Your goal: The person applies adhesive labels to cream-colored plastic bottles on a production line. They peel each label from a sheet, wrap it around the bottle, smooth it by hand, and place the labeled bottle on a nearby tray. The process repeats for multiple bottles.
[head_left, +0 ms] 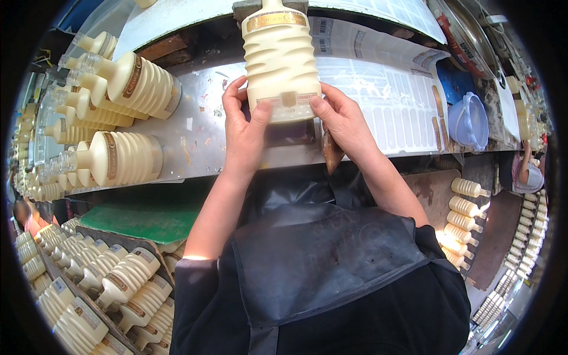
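Observation:
A ribbed cream-coloured plastic bottle (279, 65) is held between my two hands, its base toward me and its neck pointing away. It bears a brown and gold label near the shoulder and a clear label near the base. My left hand (244, 133) grips the lower left side, thumb on the front by the base label. On the opposite side my right hand (349, 121) grips it, thumb on that label's right end. A brown, pointed flat piece (331, 152) shows beneath my right hand; whether the hand holds it is unclear. Beyond the bottle is a grey support (244, 8).
Several similar bottles (148, 86) lie on the metal table (198, 139) at left. Label sheets (378, 100) cover the right side, near a lavender bucket (468, 121). Racks of bottles (127, 275) stand lower left, by a green board (145, 216). People appear at both edges.

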The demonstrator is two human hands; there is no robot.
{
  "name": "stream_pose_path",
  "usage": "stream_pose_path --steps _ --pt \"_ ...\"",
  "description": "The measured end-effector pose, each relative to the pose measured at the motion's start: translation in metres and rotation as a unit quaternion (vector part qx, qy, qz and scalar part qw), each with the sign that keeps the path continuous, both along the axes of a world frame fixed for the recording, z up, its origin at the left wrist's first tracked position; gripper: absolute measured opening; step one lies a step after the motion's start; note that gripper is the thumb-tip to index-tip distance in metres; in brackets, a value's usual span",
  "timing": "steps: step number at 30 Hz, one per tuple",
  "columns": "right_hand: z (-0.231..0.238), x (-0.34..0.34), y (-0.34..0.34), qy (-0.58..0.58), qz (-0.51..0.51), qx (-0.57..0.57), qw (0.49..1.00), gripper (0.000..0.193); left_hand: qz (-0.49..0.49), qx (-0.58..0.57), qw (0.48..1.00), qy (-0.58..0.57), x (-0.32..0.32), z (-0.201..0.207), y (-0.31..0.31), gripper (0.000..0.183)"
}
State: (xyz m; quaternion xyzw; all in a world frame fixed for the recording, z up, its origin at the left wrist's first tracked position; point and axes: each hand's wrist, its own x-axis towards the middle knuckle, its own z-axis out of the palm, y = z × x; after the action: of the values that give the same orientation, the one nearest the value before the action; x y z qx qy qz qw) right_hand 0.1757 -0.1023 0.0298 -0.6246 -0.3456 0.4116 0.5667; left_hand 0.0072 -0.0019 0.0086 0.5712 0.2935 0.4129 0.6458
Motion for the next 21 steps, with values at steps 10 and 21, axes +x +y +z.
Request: stream_pose_path --steps 10,21 --pt "0.009 -0.002 0.0 -0.014 -0.011 -0.011 1.0 0.041 0.005 -0.034 0.999 -0.013 0.002 0.004 -0.003 0.069" --pt "0.001 0.005 -0.002 -0.014 0.034 -0.06 0.998 0.051 0.007 -0.053 0.999 -0.011 0.003 0.007 -0.004 0.069"
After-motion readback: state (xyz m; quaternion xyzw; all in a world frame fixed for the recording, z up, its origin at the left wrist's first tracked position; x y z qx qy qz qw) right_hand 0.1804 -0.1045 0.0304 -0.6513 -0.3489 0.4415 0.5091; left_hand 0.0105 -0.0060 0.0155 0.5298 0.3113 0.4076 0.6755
